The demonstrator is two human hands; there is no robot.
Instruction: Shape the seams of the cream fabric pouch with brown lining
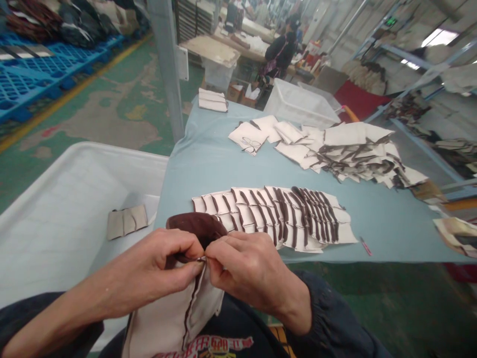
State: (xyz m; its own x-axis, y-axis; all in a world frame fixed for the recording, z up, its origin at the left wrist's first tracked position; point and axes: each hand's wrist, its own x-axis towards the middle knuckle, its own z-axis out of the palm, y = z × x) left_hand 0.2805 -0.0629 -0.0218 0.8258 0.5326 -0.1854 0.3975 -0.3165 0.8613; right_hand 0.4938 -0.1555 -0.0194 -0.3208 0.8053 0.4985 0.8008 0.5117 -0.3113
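From my end, via head cam, I've got a table (208, 159) under a smooth pale-blue cover, running off to the R. Floor (122, 94) is worn green paint w/ grey patches; a blue pallet (48, 74) w/ lattice top sits far L, past a grey metal post (164, 64). Bkgd: a person (283, 49) in dark clothing by cluttered benches, plus loaded metal shelves (421, 59) on the R.

Table has a long overlapping row of cream pieces (276, 214), ribbed w/ dark-brown strips; behind it a loose, jumbled pile (357, 149) of similar flat stuff, w/ thin-framed glasses (250, 144) on its L end. Small pink-handled tool (365, 246) near the front edge, a whitish plastic tub (298, 102) at the back. Smooth-walled white bin (74, 174) L of the table has one cream panel (127, 222) inside.

My task item, a soft cream fabric piece (164, 318) w/ a dark seam and brown flap, hangs in front of the torso, below the hands. L hand (154, 258): thumb + fingers closed in a pinch on its upper edge. R hand (249, 263): fingers curled, tips pinching the same edge, just beside the L fingertips.
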